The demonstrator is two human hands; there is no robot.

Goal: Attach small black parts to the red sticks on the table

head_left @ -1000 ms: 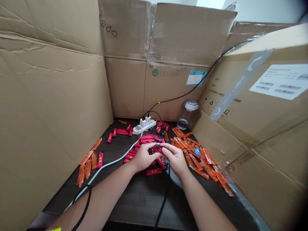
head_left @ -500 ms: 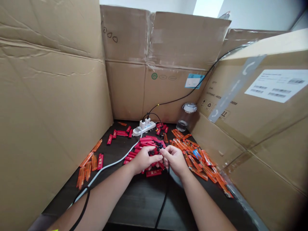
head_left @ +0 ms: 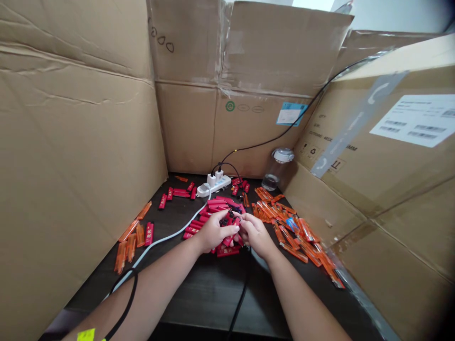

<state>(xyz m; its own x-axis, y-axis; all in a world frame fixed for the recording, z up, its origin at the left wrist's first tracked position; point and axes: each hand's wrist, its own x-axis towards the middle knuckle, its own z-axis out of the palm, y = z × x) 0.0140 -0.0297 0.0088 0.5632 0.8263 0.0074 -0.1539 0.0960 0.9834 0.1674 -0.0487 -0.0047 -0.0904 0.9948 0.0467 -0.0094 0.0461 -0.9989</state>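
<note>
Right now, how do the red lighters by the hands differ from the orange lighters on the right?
The red lighters look opaque, while the orange lighters look translucent. The red lighters are heaped around the left hand and right hand; the orange lighters are spread more loosely, apart from both hands. Both are slim lighters lying on the dark tabletop.
</note>
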